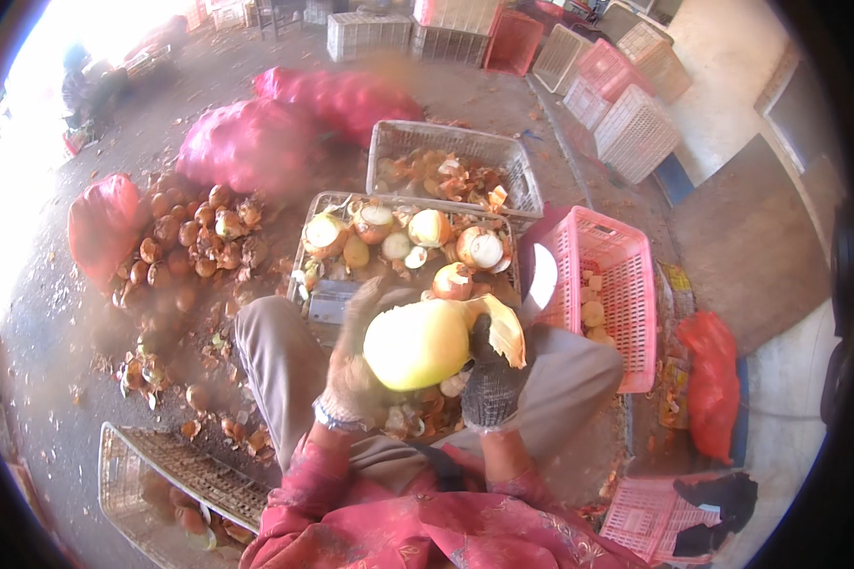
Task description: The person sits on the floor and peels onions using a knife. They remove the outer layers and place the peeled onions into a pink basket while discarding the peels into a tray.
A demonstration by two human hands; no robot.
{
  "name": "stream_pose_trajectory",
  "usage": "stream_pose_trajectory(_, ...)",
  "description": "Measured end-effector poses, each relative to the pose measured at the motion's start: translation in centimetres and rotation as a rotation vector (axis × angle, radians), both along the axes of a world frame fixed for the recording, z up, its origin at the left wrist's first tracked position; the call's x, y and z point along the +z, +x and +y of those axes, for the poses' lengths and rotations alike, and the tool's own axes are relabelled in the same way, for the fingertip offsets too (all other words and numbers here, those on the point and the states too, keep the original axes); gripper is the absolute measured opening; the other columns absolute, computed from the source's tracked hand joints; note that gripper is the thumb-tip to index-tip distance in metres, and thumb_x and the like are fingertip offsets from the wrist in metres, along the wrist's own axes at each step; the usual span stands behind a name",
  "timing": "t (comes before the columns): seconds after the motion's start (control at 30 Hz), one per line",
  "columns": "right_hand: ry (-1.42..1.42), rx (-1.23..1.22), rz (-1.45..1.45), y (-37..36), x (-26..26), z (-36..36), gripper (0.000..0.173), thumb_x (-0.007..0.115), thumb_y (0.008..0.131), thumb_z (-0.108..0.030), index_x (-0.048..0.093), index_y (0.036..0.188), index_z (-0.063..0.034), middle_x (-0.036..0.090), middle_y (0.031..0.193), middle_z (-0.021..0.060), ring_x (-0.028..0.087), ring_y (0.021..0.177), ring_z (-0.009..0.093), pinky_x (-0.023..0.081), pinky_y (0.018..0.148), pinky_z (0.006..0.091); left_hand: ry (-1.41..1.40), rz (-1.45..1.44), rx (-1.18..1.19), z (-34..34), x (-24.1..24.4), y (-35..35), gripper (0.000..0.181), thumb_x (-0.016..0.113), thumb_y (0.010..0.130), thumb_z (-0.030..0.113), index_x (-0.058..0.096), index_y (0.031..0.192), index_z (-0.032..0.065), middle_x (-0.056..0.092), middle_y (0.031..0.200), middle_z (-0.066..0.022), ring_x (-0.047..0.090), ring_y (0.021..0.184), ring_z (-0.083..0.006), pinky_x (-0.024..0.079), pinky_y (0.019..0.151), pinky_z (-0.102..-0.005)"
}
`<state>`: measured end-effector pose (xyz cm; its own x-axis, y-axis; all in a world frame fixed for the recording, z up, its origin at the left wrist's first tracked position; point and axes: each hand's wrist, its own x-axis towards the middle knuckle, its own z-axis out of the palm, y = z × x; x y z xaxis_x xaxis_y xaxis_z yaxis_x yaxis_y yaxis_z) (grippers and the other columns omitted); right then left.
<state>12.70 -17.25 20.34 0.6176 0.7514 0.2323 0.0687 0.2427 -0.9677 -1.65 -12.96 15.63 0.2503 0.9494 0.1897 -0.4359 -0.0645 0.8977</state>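
A large, pale yellow peeled onion (pixel 416 345) is held up over my lap between both hands. My left hand (pixel 352 366), in a light, soiled glove, grips its left side. At its right, my right hand (pixel 494 387), in a dark grey knit glove, holds a curling strip of onion skin (pixel 507 333) still joined to the onion's top. Whether a knife is in that hand is hidden. Just beyond stands a crate (pixel 300 259) bearing several partly trimmed onions (pixel 480 247) and a flat grey metal piece (pixel 333 302).
Behind is a crate (pixel 455 135) of onion skins. A pink crate (pixel 640 299) with pale pieces stands right, beside a white curved object (pixel 543 277). Loose onions (pixel 188 231) and pink sacks (pixel 245 146) lie left. A tilted crate (pixel 192 462) is at lower left.
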Motion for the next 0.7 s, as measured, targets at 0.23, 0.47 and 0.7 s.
stream_pose_trajectory(0.23, -0.198, 0.239, 0.120, 0.9, -0.9, -0.8, 0.015, 0.068, 0.094, -0.012, 0.067, 0.106, -0.0027, 0.065, 0.076, 0.0023, 0.059, 0.055, 0.011, 0.050, 0.051, 0.0277, -0.067, 0.271, -0.149, -0.3, 1.4, 0.2, 0.066, 0.075, 0.085, 0.042, 0.053, 0.136, 0.0055, 0.065, 0.124, -0.0100, 0.064, 0.114, -0.0278, 0.053, 0.091, -0.0392)
stream_pose_trajectory(0.47, -0.394, 0.048, 0.594, 2.1, 0.9, -1.4, 0.028, 0.060, 0.101, -0.030, 0.057, 0.084, -0.0084, 0.051, 0.059, 0.0023, 0.048, 0.043, 0.014, 0.039, 0.038, 0.0278, -0.314, -0.195, -0.059, -0.2, -5.0, 0.4, 0.073, 0.053, 0.093, 0.064, 0.050, 0.140, 0.0093, 0.058, 0.136, -0.0137, 0.058, 0.121, -0.0325, 0.051, 0.100, -0.0471)
stream_pose_trajectory(0.7, -0.480, 0.181, -0.702, 6.0, -8.0, -3.4, 0.040, 0.071, 0.090, -0.021, 0.063, 0.123, -0.0008, 0.068, 0.114, 0.0222, 0.067, 0.102, 0.037, 0.053, 0.090, 0.0378, -0.427, -0.629, -0.208, 0.3, -2.0, -0.5, 0.093, 0.076, 0.077, 0.055, 0.038, 0.146, 0.0072, 0.056, 0.134, -0.0143, 0.058, 0.120, -0.0296, 0.052, 0.099, -0.0450)
